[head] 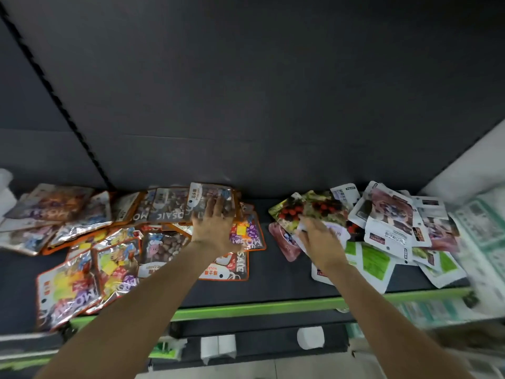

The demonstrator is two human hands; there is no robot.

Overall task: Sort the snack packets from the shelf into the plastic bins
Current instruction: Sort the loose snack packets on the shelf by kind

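Two heaps of snack packets lie on a dark shelf (276, 272). The left heap holds shiny orange-edged candy packets (68, 291). The right heap holds white, green and fruit-printed packets (393, 231). My left hand (213, 225) lies flat with fingers spread on a brown candy packet (202, 198) leaning at the back of the left heap. My right hand (317, 236) reaches into the right heap, fingers on a white packet (341, 231) beneath a berry-printed packet (314, 209); whether it grips is unclear. No plastic bin is in view.
A green strip (246, 307) runs along the shelf's front edge. A dark back panel (273, 105) rises behind the packets. White rolls (310, 337) stand on a lower shelf. Blurred white and green packaging (481, 225) fills the right side.
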